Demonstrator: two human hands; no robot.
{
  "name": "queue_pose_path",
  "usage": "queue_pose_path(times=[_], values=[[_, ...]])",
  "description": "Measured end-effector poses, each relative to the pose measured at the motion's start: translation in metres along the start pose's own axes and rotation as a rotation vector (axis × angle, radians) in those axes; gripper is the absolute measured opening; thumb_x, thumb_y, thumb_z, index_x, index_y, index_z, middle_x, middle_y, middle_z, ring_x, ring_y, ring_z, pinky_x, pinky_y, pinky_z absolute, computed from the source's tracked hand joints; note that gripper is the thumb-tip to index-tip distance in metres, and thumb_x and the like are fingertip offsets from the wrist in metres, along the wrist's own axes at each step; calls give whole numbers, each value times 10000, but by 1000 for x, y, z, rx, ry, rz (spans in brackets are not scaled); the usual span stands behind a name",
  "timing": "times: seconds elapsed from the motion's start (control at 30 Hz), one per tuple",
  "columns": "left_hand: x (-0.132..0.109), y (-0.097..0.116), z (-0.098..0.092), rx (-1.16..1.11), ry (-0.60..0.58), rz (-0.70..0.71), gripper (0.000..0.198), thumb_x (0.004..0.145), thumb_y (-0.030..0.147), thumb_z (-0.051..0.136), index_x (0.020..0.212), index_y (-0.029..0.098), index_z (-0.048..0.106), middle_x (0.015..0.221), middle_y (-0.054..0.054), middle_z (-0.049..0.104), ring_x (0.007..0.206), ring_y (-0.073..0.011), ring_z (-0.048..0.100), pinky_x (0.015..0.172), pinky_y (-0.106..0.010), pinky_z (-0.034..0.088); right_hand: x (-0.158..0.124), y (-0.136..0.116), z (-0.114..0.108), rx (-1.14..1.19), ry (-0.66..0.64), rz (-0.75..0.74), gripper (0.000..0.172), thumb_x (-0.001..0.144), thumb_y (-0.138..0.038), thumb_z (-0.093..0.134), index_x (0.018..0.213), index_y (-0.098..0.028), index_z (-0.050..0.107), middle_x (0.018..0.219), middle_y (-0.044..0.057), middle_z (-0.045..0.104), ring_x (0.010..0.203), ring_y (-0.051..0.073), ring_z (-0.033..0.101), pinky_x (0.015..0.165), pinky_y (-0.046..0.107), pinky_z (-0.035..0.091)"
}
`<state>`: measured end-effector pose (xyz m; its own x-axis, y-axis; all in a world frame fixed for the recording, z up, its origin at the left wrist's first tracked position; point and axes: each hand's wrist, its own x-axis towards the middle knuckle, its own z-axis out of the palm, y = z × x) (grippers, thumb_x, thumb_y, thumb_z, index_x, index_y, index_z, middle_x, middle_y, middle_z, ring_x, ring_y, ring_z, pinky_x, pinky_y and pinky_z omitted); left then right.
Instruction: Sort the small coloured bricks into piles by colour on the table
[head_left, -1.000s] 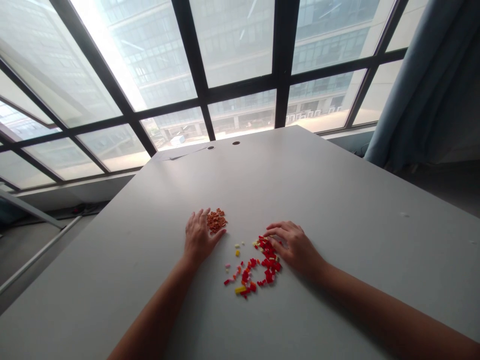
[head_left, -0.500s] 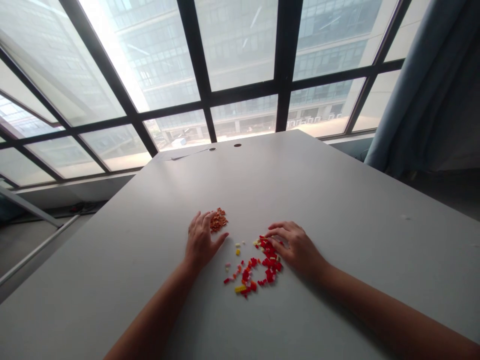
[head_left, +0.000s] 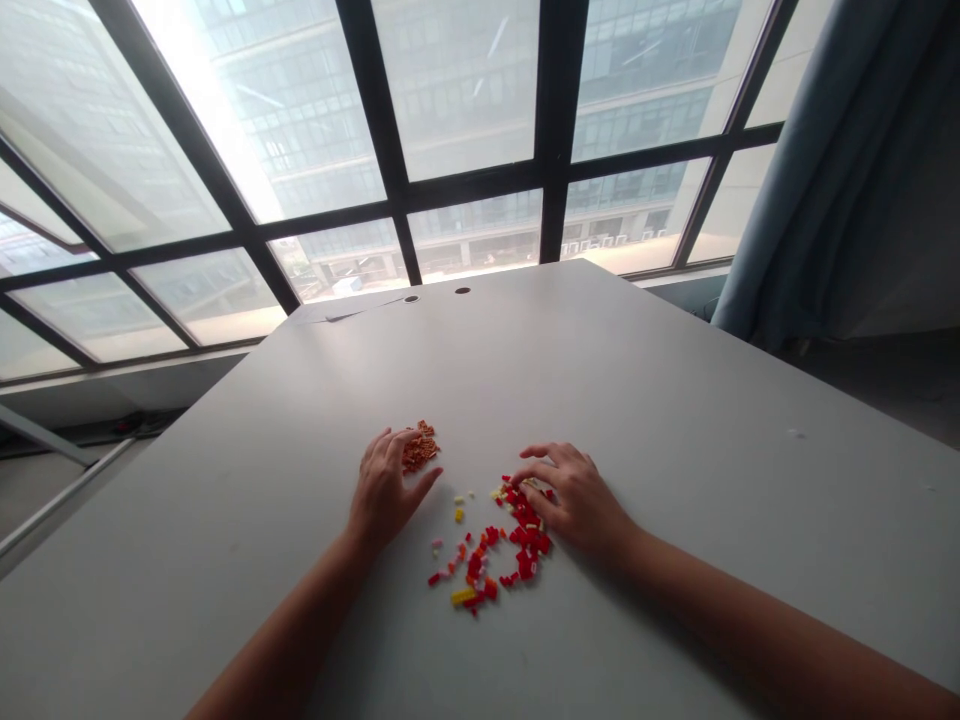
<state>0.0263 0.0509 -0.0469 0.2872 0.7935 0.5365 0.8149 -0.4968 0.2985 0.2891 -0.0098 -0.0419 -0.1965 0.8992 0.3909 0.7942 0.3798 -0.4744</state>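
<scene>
A ring-like scatter of small toy bricks point(head_left: 529, 540), mostly red with some orange, pink and pale yellow ones, lies on the white table. My right hand point(head_left: 576, 497) rests at its upper right, thumb and curved fingers apart over the red and pale yellow bricks, with nothing visible in its grasp. Beside a heap of tiny orange-brown pieces point(head_left: 424, 447) is my left hand point(head_left: 381, 492). Its fingers reach along the heap's left edge and the thumb is spread away, holding nothing. A longer yellow brick point(head_left: 463, 596) lies at the scatter's lower edge.
The white table point(head_left: 660, 400) stretches away toward tall framed windows point(head_left: 465, 90). Two round holes point(head_left: 463, 291) are near its far edge. A blue-grey curtain point(head_left: 787, 200) hangs at the right. Metal bars point(head_left: 67, 495) stand off the left side.
The whole view has shifted, so the table, bricks and hands sit slightly farther left. Both hands keep nearly the same places beside the two groups of pieces.
</scene>
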Motion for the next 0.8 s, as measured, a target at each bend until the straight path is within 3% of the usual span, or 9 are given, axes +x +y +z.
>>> queue_pose_path(times=[0.43,0.8], values=[[-2,-4,-1,0,75,-45,317,807,362,610,1077,201,572,1081,-91,654,1121,-286,545,971,-466,436,0,-6,-5,-19,-42,-26,106,801,-288,605,823,-249,701,1146,84,628,1064,260,532,883,443,348],[-2,0,-3,43,62,17,274,812,345,608,1042,202,575,1058,-94,640,1115,-293,523,985,-464,419,-1,-16,-10,-45,-73,84,99,715,-260,637,805,-237,673,1147,90,622,1062,267,527,886,453,334]])
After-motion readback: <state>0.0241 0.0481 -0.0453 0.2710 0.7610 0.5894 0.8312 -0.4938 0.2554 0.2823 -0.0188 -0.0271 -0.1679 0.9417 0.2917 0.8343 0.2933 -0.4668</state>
